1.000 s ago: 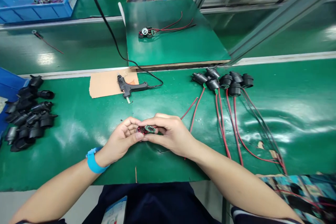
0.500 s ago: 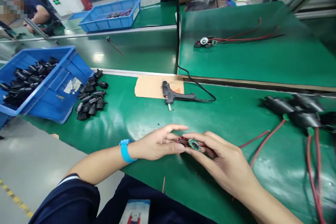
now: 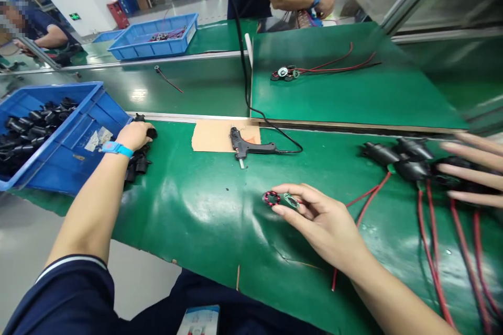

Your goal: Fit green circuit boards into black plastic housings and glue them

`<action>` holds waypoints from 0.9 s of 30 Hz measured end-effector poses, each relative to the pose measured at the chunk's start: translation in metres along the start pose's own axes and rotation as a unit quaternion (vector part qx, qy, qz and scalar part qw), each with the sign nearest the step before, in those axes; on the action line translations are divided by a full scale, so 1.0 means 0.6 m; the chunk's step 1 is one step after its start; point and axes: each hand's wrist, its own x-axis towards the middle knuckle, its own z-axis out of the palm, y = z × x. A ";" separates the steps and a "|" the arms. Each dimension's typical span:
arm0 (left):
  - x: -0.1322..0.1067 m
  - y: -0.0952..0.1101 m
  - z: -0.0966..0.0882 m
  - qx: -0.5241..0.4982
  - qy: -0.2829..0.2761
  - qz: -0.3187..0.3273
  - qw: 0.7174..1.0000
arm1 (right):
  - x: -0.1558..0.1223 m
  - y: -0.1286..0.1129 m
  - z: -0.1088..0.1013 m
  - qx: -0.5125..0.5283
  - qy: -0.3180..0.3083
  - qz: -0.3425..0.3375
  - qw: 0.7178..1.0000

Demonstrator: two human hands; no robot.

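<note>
Well to the left of the glue gun (image 3: 251, 147) stood a blue bin (image 3: 70, 170) holding black plastic housings (image 3: 37, 124), its top uncovered, which probably kept the supply within reach. Between that bin and the glue gun lay a loose pile of similar housings (image 3: 140, 165) on the green tabletop (image 3: 184, 220), likely set out so single pieces could be picked up easily. The left hand (image 3: 135, 135) lay over the far part of this pile, fingers bent downward; whether its grip had closed on a housing I cannot tell.

Just under the glue gun's nozzle end was a flat piece of cardboard (image 3: 206, 136), seemingly there to spare the surface from drips. The black cord (image 3: 247, 70) passed behind the tool, away from both hands.

Nearer the wearer and slightly right of the glue gun, the right hand (image 3: 324, 220) was raised above the tabletop. Its grip pinched a red-and-black wound ring (image 3: 266, 200) between thumb and index fingertip, which apparently left most of the rim exposed. A small green circuit board (image 3: 291, 200) sat just beside the ring, within the curl of the fingers.

Farther right of the glue gun, wired black housings (image 3: 412, 170) lay clustered, red wires (image 3: 426, 241) trailing toward the near edge, perhaps to avoid tangling. Above their right part, another person's hand (image 3: 477, 176) appeared blurred, fingers spread.
</note>
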 end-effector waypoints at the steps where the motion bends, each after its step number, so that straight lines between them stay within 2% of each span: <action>1: -0.010 0.022 0.005 -0.009 0.005 0.018 1.000 | 0.001 -0.001 -0.003 0.004 0.005 -0.001 1.000; 4: -0.069 0.122 0.031 -0.101 0.010 0.104 0.989 | 0.005 -0.006 -0.014 0.008 0.028 -0.004 1.000; 6: -0.125 0.202 0.055 -0.305 -0.034 0.179 0.935 | 0.007 -0.010 -0.021 0.016 0.049 -0.008 0.999; 7: -0.152 0.240 0.067 -0.373 -0.078 0.197 0.903 | 0.008 -0.012 -0.023 0.024 0.060 -0.012 0.998; 9: -0.195 0.303 0.087 -0.454 -0.145 0.219 0.851 | 0.009 -0.018 -0.028 0.042 0.069 -0.015 0.997; 11: -0.218 0.341 0.103 -0.490 -0.177 0.238 0.820 | 0.008 -0.025 -0.033 0.049 0.063 -0.021 0.997; 13: -0.221 0.356 0.116 -0.498 -0.179 0.270 0.804 | 0.007 -0.034 -0.039 0.033 0.047 -0.029 0.998; 16: -0.214 0.356 0.134 -0.471 -0.168 0.297 0.813 | 0.006 -0.046 -0.052 -0.015 0.017 -0.045 0.999; 18: -0.213 0.355 0.144 -0.451 -0.169 0.289 0.827 | 0.004 -0.049 -0.057 -0.034 -0.010 -0.052 0.998; 20: -0.216 0.356 0.150 -0.465 -0.181 0.269 0.824 | 0.002 -0.047 -0.056 -0.041 -0.037 -0.052 0.997; 24: -0.223 0.359 0.148 -0.497 -0.213 0.254 0.802 | -0.002 -0.032 -0.039 -0.038 -0.082 -0.047 0.995; 27: -0.222 0.360 0.140 -0.459 -0.235 0.278 0.811 | -0.002 -0.021 -0.026 -0.022 -0.104 -0.047 0.993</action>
